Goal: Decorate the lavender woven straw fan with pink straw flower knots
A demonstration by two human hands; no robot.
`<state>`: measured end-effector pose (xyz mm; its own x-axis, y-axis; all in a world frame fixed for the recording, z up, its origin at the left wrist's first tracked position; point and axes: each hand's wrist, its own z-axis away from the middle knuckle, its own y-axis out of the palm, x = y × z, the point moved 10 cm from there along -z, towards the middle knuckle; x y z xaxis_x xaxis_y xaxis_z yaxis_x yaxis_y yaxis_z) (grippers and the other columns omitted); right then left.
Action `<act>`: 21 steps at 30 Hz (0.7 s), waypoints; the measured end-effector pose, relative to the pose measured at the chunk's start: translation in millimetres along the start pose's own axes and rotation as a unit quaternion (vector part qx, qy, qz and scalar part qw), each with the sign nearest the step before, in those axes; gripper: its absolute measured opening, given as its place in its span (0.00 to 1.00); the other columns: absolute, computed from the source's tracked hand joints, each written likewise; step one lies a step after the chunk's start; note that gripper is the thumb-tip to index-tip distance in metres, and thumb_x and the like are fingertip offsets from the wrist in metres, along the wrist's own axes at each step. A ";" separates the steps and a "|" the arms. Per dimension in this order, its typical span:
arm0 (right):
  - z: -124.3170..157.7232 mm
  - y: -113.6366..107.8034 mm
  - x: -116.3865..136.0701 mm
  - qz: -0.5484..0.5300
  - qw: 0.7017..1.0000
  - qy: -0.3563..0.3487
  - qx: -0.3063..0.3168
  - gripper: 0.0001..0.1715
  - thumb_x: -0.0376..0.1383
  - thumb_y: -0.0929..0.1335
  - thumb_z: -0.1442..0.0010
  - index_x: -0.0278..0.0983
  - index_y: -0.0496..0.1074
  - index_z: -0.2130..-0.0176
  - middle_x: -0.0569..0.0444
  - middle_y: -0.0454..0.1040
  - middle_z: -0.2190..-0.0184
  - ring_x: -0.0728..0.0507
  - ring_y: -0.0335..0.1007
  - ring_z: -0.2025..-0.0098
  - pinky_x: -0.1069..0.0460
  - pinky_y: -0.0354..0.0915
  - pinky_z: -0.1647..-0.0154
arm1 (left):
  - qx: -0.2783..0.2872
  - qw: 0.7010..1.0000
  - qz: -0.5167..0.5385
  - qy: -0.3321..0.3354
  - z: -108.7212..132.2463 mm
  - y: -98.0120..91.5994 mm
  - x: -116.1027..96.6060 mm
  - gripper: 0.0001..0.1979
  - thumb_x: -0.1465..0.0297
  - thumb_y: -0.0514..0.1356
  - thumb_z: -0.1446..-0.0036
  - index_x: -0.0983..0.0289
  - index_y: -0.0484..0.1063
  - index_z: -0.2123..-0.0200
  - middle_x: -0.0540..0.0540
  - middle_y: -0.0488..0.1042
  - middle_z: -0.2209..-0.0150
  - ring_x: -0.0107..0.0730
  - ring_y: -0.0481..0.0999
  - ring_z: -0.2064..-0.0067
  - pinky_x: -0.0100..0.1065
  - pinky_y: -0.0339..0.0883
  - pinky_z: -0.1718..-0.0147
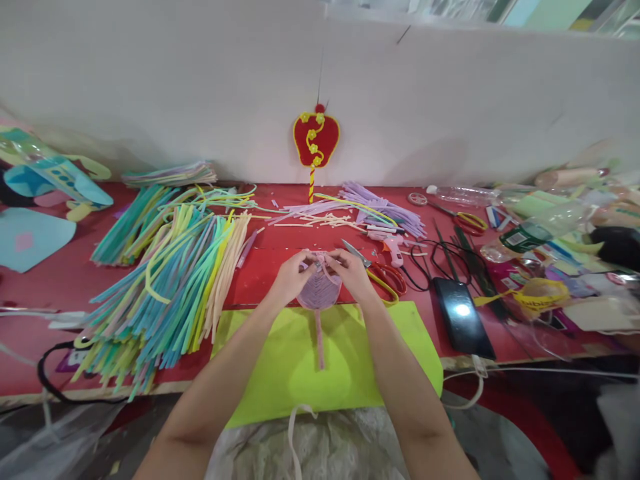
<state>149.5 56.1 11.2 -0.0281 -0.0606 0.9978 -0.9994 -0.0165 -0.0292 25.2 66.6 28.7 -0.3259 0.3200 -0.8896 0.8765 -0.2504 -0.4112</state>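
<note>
A small round fan made of purple pipe cleaners, with a pinkish handle, lies over a lime-green sheet. My left hand is closed in a pinch at the fan's upper left edge. On the upper right, my right hand pinches a pink pipe cleaner against the fan's top. Fingertips of both hands nearly meet there, so the exact grip is partly hidden. Orange-handled scissors lie just right of my right hand, beside a pink glue gun.
Bundles of coloured pipe cleaners cover the left side; purple ones lie behind. A red fan with yellow flowers stands against the wall. To the right are a phone on a cable, a plastic bottle and more scissors.
</note>
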 end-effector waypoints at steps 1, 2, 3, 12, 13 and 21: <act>0.5 0.8 -0.4 -0.007 1.000 0.007 0.001 0.18 0.50 0.69 0.52 0.39 0.70 0.67 0.53 0.74 0.70 0.44 0.71 0.71 0.48 0.68 0.66 | -0.006 1.000 -0.008 0.003 -0.2 -2.4 0.0 0.05 0.73 0.56 0.47 0.64 0.70 0.66 0.52 0.75 0.64 0.28 0.74 0.63 0.32 0.68 0.60; 0.8 1.2 -0.3 -0.009 1.000 0.009 0.000 0.18 0.50 0.69 0.52 0.39 0.70 0.67 0.53 0.74 0.70 0.44 0.71 0.72 0.48 0.68 0.66 | -0.014 1.000 -0.016 0.002 -0.2 -5.0 0.1 0.05 0.73 0.57 0.48 0.64 0.70 0.66 0.52 0.75 0.64 0.28 0.74 0.63 0.32 0.68 0.60; 1.0 1.5 0.1 -0.009 1.000 0.007 0.000 0.18 0.50 0.69 0.52 0.39 0.70 0.67 0.53 0.74 0.70 0.45 0.71 0.72 0.48 0.68 0.66 | -0.023 0.999 -0.024 0.000 0.0 -7.5 -0.3 0.05 0.73 0.57 0.48 0.64 0.71 0.66 0.52 0.76 0.64 0.28 0.74 0.63 0.32 0.68 0.60; 1.8 2.7 4.3 0.021 1.000 -0.012 -0.001 0.18 0.50 0.69 0.51 0.39 0.71 0.68 0.54 0.73 0.73 0.46 0.69 0.73 0.49 0.67 0.66 | -0.048 0.997 -0.052 -0.006 2.5 -12.9 -10.5 0.06 0.69 0.57 0.46 0.63 0.73 0.67 0.52 0.77 0.66 0.28 0.74 0.67 0.28 0.66 0.65; 2.1 3.5 5.0 0.019 1.000 -0.011 0.001 0.18 0.50 0.69 0.52 0.39 0.71 0.68 0.54 0.73 0.73 0.46 0.69 0.74 0.49 0.67 0.66 | -0.047 0.997 -0.054 -0.009 2.4 -12.7 -9.6 0.06 0.70 0.57 0.47 0.64 0.73 0.68 0.51 0.77 0.67 0.27 0.74 0.67 0.28 0.66 0.65; 1.4 5.3 -1.7 0.001 1.000 0.004 0.007 0.17 0.49 0.71 0.53 0.38 0.70 0.69 0.54 0.73 0.74 0.46 0.69 0.73 0.50 0.67 0.66 | -0.049 0.997 -0.064 -0.001 1.8 -14.3 -9.2 0.05 0.69 0.57 0.47 0.64 0.71 0.69 0.51 0.76 0.68 0.27 0.73 0.68 0.28 0.66 0.65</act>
<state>144.2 54.8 9.3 -0.0304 -0.0529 0.9981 -0.9990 -0.0309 -0.0321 15.0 65.6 42.3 -0.4372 0.3420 -0.8318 0.8583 -0.1174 -0.4995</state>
